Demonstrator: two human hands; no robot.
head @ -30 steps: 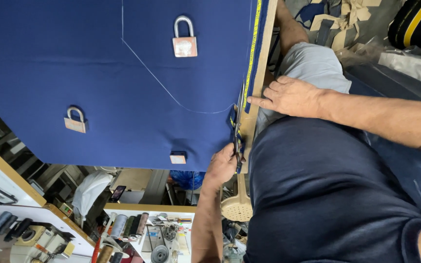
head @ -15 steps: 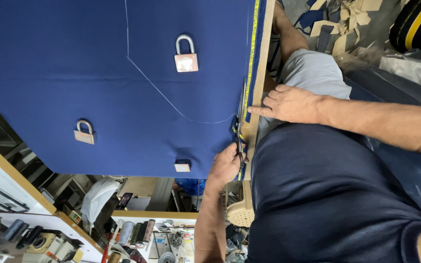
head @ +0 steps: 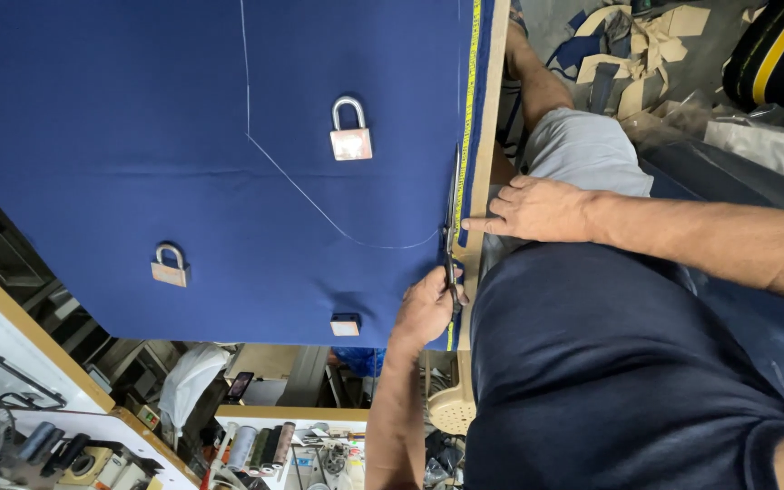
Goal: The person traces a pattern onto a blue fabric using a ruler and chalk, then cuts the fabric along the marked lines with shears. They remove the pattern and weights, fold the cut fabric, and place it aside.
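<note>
— Where are the scissors [head: 451, 238]?

— At the cloth's [head: 120, 118] 3 o'clock edge, blades lying along it beside the yellow tape measure [head: 471, 82]. The left hand [head: 424, 310] is clenched around the handles, at 6 o'clock from the blades.

— And the other hand?

— The right hand [head: 537, 209] lies flat and released, gripping nothing, fingertips pressing the cloth at the table's [head: 494, 54] edge, just at 3 o'clock from the scissors.

— What else lies on the cloth?

— A chalk line [head: 319, 210] curving toward the blades, a padlock [head: 351, 132] at 10 o'clock from them, another padlock [head: 171, 266] far out at 9 o'clock, and a small block [head: 345, 324] at 7 o'clock.
</note>
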